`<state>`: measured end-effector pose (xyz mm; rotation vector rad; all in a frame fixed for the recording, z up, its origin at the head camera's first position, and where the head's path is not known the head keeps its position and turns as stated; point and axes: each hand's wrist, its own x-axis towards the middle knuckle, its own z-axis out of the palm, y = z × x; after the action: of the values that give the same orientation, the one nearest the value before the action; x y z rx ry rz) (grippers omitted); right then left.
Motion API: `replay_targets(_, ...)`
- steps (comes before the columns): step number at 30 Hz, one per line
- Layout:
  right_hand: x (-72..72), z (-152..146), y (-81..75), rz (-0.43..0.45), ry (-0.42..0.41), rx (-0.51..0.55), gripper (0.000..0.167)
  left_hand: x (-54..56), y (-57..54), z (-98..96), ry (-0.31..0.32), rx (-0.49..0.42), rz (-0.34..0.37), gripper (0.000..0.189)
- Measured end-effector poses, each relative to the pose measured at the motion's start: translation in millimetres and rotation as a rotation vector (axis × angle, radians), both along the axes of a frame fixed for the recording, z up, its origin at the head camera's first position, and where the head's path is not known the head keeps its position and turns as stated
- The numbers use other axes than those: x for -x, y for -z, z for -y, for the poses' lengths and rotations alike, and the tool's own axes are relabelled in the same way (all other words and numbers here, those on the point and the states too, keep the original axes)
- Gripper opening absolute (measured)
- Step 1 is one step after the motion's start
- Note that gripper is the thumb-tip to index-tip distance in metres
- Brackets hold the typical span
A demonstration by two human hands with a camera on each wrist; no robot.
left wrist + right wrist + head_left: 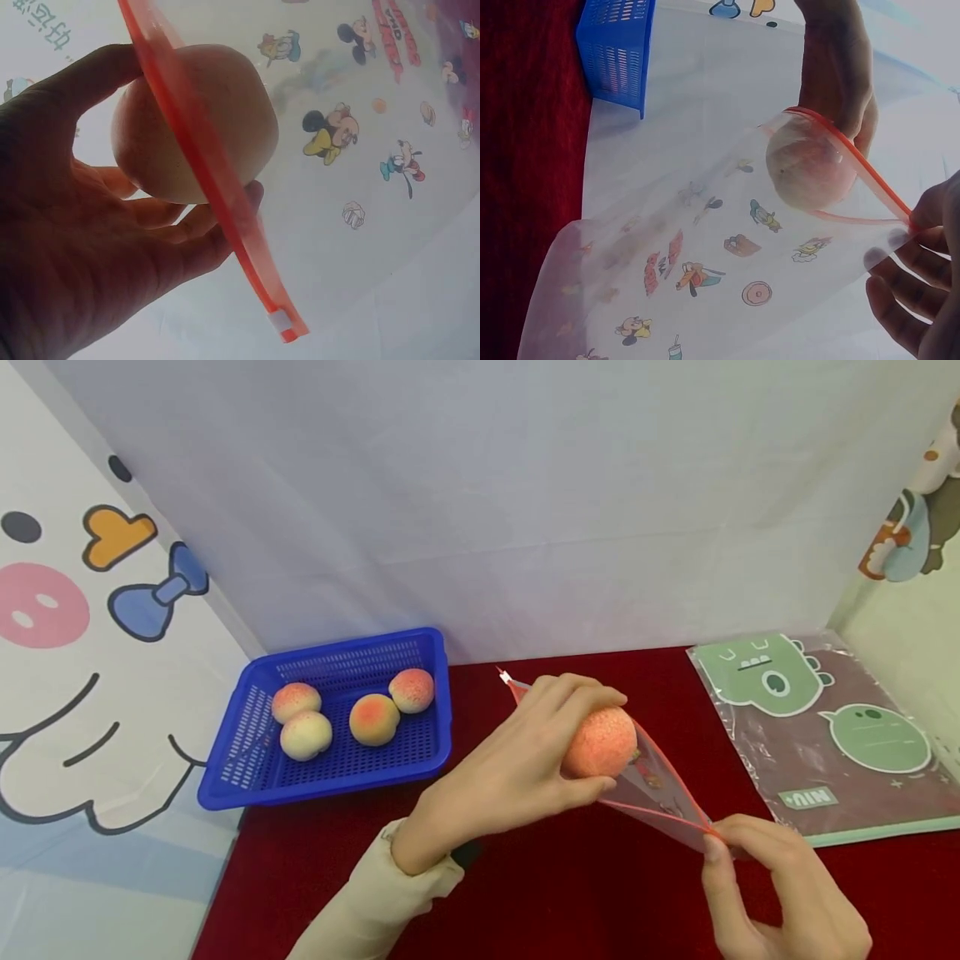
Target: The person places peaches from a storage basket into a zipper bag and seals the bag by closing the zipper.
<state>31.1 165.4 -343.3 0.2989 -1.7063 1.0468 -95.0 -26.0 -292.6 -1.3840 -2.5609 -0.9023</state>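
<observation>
A pink-orange peach (pixel 602 742) is gripped by my left hand (pixel 525 760), thumb below and fingers over the top. It sits in the mouth of a clear zip bag (pixel 660 789) with a red zip edge and cartoon prints. In the left wrist view the red zip band (pixel 199 142) crosses in front of the peach (pixel 232 112), and a white slider (pixel 280 322) shows at its end. My right hand (pixel 787 885) pinches the bag's near corner between thumb and finger. In the right wrist view the bag hangs down with the peach (pixel 810 169) at its opening.
A blue basket (pixel 322 793) stands at the left with several peaches (pixel 373 720) inside. At the right lies a flat printed plastic pouch (pixel 802 735) with green cartoon figures. Dark red cloth (pixel 570 893) covers the table; a white curtain (pixel 525 510) rises behind.
</observation>
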Motion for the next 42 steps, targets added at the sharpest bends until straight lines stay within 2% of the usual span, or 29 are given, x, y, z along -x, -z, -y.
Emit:
replay_targets(15, -1.0, -2.5, 0.7, 0.031, 0.080, 0.070, 0.037, 9.9, 3.8, -8.1, 0.033, 0.032, 0.021, 0.058)
replay_targets(20, 0.7, -1.5, 2.2, -0.008, 0.036, 0.121, 0.033, 11.2, 3.3, -10.0, 0.028, 0.067, 0.005, 0.061)
replay_targets(25, 0.3, -1.8, 4.7, -0.022, 0.005, 0.157, 0.030, 10.2, 4.4, -10.4, -0.011, 0.094, -0.052, 0.064)
replay_targets(31, -1.4, -1.6, 1.5, -0.010, 0.035, 0.126, 0.032, 8.3, 3.4, -10.0, -0.077, 0.159, -0.101, 0.071)
replay_targets(37, -0.3, 0.3, 0.6, -0.057, 0.007, 0.137, 0.029, 7.7, 4.9, -9.2, -0.132, 0.230, -0.087, 0.071)
replay_targets(40, -1.6, -0.4, 0.3, -0.038, 0.018, 0.121, 0.031, 8.1, 5.3, -9.3, -0.132, 0.232, -0.077, 0.069)
replay_targets(42, -2.4, -0.9, 0.1, -0.018, 0.025, 0.111, 0.031, 8.4, 5.1, -9.4, -0.131, 0.235, -0.095, 0.068)
